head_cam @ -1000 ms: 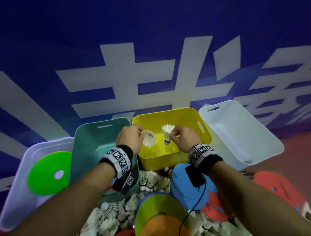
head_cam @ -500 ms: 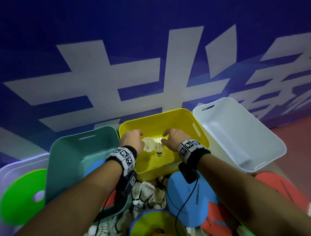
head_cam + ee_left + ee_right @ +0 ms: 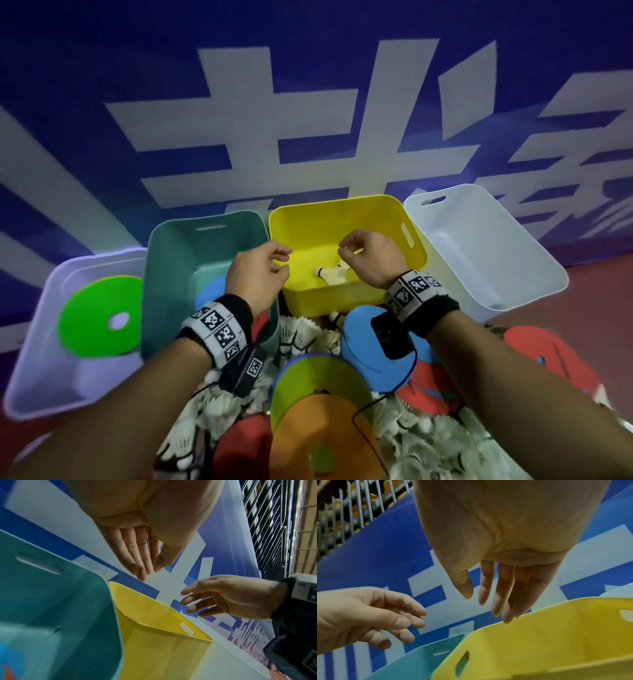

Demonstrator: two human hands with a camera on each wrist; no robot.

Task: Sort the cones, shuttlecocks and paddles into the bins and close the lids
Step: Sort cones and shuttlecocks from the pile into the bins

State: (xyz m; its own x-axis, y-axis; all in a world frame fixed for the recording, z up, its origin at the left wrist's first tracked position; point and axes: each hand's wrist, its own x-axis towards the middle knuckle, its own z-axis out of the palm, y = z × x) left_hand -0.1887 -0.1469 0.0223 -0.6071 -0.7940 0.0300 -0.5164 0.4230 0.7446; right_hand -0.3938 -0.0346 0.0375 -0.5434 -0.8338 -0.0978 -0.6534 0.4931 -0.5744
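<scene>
Two white shuttlecocks lie on the floor of the yellow bin. Both hands hover empty over that bin with relaxed fingers: my left hand over its left rim, my right hand over its middle. The wrist views confirm this, with the left hand and the right hand holding nothing above the yellow bin. A teal bin on the left holds a blue paddle. A pale bin at far left holds a green cone.
An empty white bin stands right of the yellow one. In front lie many loose shuttlecocks, a stack of flat cones, a blue paddle and red paddles. A blue banner wall rises behind the bins.
Both hands lowered their shuttlecocks into the yellow bin, let go and lifted clear. The two shuttlecocks now lie on the bin's floor.
</scene>
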